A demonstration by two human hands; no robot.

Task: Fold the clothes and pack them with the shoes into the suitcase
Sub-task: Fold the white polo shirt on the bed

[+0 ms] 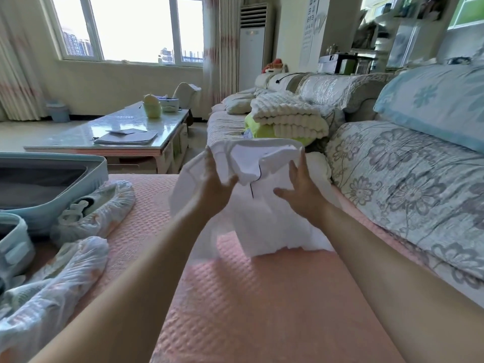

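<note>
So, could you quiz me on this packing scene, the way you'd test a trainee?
1. True or false: the left hand and right hand both touch the white garment.
2. The plastic-wrapped shoes lie: A) inside the blue suitcase, B) beside it on the pink sofa cover, C) in the hands?
3. Fill in: the suitcase lies ___ (open or shut).
Key: 1 true; 2 B; 3 open.
</note>
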